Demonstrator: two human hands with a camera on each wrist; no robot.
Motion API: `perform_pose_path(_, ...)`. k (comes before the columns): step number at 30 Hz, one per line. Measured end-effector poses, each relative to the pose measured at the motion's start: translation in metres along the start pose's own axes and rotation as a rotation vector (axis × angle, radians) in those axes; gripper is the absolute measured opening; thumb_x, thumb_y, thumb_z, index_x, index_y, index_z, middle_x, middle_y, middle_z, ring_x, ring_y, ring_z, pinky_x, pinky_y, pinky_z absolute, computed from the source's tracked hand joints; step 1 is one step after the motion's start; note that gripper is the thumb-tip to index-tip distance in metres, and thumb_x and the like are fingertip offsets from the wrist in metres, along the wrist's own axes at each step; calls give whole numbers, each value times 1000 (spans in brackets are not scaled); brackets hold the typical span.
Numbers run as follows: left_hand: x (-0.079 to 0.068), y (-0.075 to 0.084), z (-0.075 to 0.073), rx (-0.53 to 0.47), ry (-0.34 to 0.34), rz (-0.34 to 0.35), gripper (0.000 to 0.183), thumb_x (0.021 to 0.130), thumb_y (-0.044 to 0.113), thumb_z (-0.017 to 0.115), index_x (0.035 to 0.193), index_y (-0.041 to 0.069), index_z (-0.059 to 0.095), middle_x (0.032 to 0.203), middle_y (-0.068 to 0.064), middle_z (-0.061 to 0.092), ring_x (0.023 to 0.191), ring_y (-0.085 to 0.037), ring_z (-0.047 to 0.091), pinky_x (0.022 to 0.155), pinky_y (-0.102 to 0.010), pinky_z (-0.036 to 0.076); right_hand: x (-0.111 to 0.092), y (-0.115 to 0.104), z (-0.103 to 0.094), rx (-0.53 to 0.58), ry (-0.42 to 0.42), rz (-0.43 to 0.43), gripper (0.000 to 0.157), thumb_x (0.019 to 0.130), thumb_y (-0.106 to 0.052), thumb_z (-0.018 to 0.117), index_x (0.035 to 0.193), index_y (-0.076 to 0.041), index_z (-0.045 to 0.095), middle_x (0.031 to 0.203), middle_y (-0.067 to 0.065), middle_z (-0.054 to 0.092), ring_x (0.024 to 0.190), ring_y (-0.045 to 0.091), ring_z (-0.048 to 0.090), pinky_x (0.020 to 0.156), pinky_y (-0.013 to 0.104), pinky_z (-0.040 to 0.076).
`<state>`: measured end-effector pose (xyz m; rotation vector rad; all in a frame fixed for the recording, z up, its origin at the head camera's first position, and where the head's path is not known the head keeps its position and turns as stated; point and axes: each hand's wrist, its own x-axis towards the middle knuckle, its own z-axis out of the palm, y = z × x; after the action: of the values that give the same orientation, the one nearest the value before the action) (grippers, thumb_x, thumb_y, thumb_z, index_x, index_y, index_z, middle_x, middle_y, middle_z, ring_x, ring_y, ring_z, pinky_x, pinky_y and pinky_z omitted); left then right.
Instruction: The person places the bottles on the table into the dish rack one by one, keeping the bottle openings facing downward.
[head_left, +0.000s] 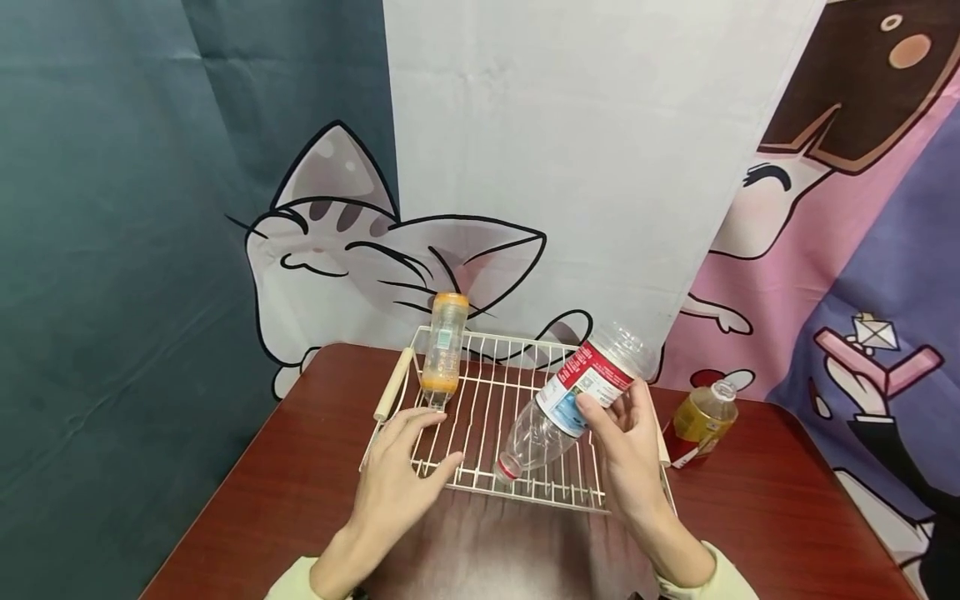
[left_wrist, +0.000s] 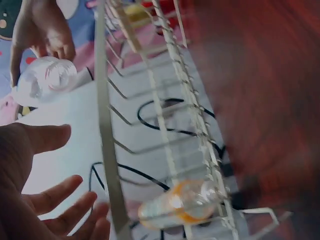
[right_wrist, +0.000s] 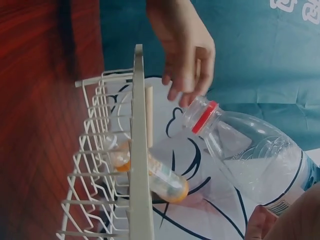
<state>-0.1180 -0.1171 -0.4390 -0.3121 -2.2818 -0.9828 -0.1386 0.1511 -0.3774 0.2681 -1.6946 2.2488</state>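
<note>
Above a rack (head_left: 393,385) already holding a small bottle (head_left: 445,354) at left, a right hand (head_left: 626,442) is gripping a large bottle (head_left: 581,387), a spread left hand (head_left: 401,467) is hovering empty, and a yellow-labelled bottle (head_left: 701,421) is standing outside, right.

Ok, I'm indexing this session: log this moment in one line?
Right hand: grips red-labelled bottle, neck down, above rack; left hand: empty; orange-banded bottle: in rack; yellow-labelled bottle: on table

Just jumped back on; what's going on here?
A person's right hand holds a clear bottle tilted neck-down above a white wire rack. The left hand holds nothing. An orange-banded bottle sits neck-down in the rack, while a yellow-labelled bottle stands on the table, to the right.
</note>
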Motion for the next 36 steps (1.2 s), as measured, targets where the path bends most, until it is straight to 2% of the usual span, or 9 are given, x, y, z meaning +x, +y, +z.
perform_pose_path(2, -2, -8, -3, 79, -1, 11, 58, 77, 27, 101, 129, 11, 79, 137, -7, 72, 129, -31, 66, 101, -53, 53, 3, 0, 1, -13, -1, 0, 48, 104, 10, 62, 147, -9, 51, 129, 8, 71, 113, 18, 71, 96, 29, 61)
perform_pose_path(4, -2, -13, -7, 123, -35, -13, 66, 77, 32, 100, 134, 8, 77, 146, -11, 67, 137, -36, 59, 104, -59, 49, 7, 0, 3, -28, -4, -5, 48, 104, 10, 63, 146, -9, 52, 128, 7, 71, 113, 18, 72, 96, 28, 60)
perform_pose_path(9, 1, -19, -16, 159, -188, -165, 95, 81, 50, 94, 157, 4, 61, 171, -18, 46, 159, -43, 37, 119, -74, 37, 18, -5, 8, -81, -39, -8, 51, 102, 9, 68, 147, -10, 54, 129, 7, 72, 114, 18, 72, 96, 28, 59)
perform_pose_path(12, 3, -20, -20, 162, -264, -249, 108, 83, 57, 91, 165, 0, 49, 177, -18, 35, 165, -43, 27, 123, -76, 31, 25, -7, 12, -110, -71, 2, 55, 101, 7, 70, 151, -10, 53, 131, 7, 71, 117, 19, 72, 98, 29, 59)
perform_pose_path(15, 3, -21, -22, 174, -319, -301, 116, 84, 61, 90, 168, -3, 41, 180, -19, 30, 166, -44, 23, 123, -76, 32, 32, -9, 16, -133, -82, 13, 58, 101, 5, 72, 153, -12, 52, 131, 5, 71, 118, 19, 71, 100, 29, 59)
perform_pose_path(20, 1, -23, -23, 184, -359, -346, 119, 85, 60, 90, 170, -4, 36, 181, -19, 28, 165, -46, 25, 118, -78, 38, 39, -10, 22, -125, -82, 56, 57, 101, 5, 72, 151, -15, 53, 128, 3, 71, 117, 18, 70, 100, 30, 57)
perform_pose_path(24, 0, -25, -24, 198, -371, -358, 121, 86, 62, 88, 172, -3, 33, 181, -16, 27, 161, -45, 33, 110, -79, 44, 44, -11, 29, -104, -99, 80, 58, 100, 5, 72, 152, -13, 54, 129, 6, 69, 114, 18, 70, 98, 32, 57)
perform_pose_path(30, 2, -25, -25, 222, -392, -361, 126, 85, 67, 87, 173, -2, 29, 182, -13, 26, 149, -52, 49, 99, -80, 50, 55, -15, 40, -146, -122, 62, 57, 100, 1, 74, 151, -15, 55, 128, 8, 67, 112, 19, 69, 96, 33, 58)
perform_pose_path(36, 2, -26, -25, 234, -398, -370, 126, 85, 66, 88, 172, -4, 30, 182, -13, 25, 146, -52, 53, 98, -79, 51, 69, -18, 49, -183, -119, 60, 57, 100, -3, 76, 152, -15, 55, 124, 7, 66, 108, 17, 67, 94, 31, 56)
